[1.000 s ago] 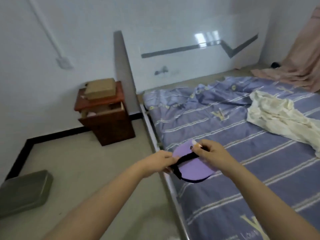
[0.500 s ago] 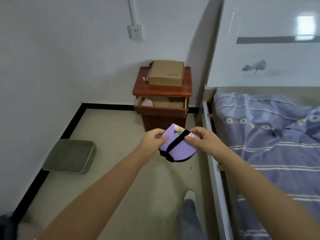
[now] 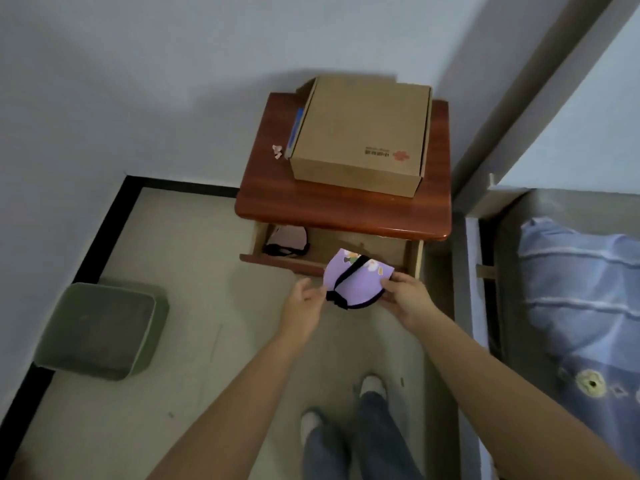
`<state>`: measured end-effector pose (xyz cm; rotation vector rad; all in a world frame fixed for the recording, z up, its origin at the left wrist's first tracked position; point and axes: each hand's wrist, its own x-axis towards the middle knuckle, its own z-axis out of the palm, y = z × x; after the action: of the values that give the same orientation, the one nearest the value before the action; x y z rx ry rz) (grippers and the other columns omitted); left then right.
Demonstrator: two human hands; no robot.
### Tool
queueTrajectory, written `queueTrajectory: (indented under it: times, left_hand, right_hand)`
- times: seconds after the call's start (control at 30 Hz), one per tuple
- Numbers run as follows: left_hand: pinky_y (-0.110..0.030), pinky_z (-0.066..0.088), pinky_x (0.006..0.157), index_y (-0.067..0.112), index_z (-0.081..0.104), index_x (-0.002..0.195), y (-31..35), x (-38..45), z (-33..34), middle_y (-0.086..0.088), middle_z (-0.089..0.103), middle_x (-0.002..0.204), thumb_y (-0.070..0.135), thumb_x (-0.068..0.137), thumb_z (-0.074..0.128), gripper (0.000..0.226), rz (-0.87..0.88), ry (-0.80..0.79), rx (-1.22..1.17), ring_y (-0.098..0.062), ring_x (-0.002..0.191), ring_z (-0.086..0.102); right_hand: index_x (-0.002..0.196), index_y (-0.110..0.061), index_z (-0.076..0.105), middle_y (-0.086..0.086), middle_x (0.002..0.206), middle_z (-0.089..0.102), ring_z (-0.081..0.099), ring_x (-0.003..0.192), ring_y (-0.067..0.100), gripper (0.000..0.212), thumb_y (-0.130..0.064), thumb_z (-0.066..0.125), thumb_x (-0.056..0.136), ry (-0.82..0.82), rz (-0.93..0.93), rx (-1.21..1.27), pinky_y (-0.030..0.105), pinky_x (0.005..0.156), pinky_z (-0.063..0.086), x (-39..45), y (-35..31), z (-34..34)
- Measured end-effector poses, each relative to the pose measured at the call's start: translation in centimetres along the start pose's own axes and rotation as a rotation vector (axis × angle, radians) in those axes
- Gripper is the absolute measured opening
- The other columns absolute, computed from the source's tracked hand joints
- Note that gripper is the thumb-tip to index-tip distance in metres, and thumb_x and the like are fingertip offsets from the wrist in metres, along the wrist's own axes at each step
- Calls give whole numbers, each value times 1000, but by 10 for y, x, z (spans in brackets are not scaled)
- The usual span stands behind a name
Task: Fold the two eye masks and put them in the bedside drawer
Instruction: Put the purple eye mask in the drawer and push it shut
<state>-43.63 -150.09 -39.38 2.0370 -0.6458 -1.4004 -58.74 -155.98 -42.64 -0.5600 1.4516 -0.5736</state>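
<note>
Your right hand (image 3: 407, 297) pinches the right edge of the folded purple eye mask (image 3: 356, 277), thumb on top and fingers underneath. Your left hand (image 3: 303, 303) sits just beside the mask's left edge with its fingers loosely spread and slightly curled, the fingertips close to the black strap (image 3: 343, 284) (whether they touch it, you cannot tell from here). The strap wraps diagonally around the folded mask. You hold the mask above the front lip of the open bedside drawer (image 3: 332, 249), over its right half. A pink eye mask (image 3: 289, 239) with a black strap already lies inside the drawer at its left end. On the red-brown nightstand (image 3: 346, 206) rests 1 cardboard box (image 3: 362, 133). A grey-green bin (image 3: 100, 329) stands on the floor to the left, well apart from the nightstand.
</note>
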Motion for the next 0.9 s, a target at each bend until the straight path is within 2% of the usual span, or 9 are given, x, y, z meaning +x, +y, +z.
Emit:
queueTrajectory:
  times: [0.17,0.3,0.37,0.5,0.57,0.7,0.77,0.8,0.9]
  left_hand:
    - [-39,36,102,1,41,127,-17,74,-16,-22,50,129,10,84,56,47,280,158,506,-32,120,44]
    - [-43,35,102,-3,41,126,-25,106,-29,-28,48,127,4,77,63,54,429,135,795,-39,119,42]
    - [-48,34,104,-4,42,126,-30,118,-33,-31,46,129,2,74,65,57,489,133,878,-43,122,40]
    - [-58,33,102,-6,43,125,-32,134,-39,-37,43,131,-3,64,74,69,644,145,1007,-52,125,37]
    - [-63,34,98,-7,43,125,-32,143,-42,-38,44,130,-1,58,78,76,730,146,1106,-55,123,37]
    - [-64,38,93,-9,45,123,-20,152,-46,-39,48,126,5,50,86,85,847,149,1240,-54,118,43]
    - [-62,37,96,-8,42,126,-14,156,-49,-38,46,129,17,44,89,98,873,125,1323,-52,121,41]
    - [-58,29,104,-6,35,131,-10,158,-51,-36,38,136,23,46,88,104,856,99,1349,-49,128,34]
    - [-43,-3,110,-1,10,140,-7,162,-55,-27,11,151,33,62,79,110,809,28,1383,-40,140,7]
  right_hand:
    - [120,8,46,26,130,50,49,118,38,31,6,39,90,142,74,74,46,101,43,87,-5,29]
    - [124,8,41,25,118,56,44,123,39,33,3,32,92,236,109,46,42,104,37,128,-5,40]
    - [123,7,44,26,128,52,47,122,37,34,-1,38,91,261,146,-67,41,100,41,144,-4,47]
    - [121,3,47,23,132,50,48,121,34,32,-6,38,92,289,82,-441,35,96,42,156,-6,55]
    - [116,5,50,26,126,54,50,116,36,29,-6,36,93,247,33,-798,38,95,42,145,-6,57]
    - [96,-1,60,22,105,64,58,99,35,21,-17,52,87,159,-510,-1318,42,84,49,85,13,42]
    - [109,-6,59,21,117,63,55,113,40,45,-26,73,71,141,-837,-1507,50,97,44,61,28,38]
    - [122,-9,51,22,132,53,43,125,43,67,-31,78,64,142,-901,-1597,56,103,32,58,29,38]
    - [140,-17,-7,16,152,-8,-15,137,36,111,-44,72,68,162,-676,-1698,50,107,-9,74,13,38]
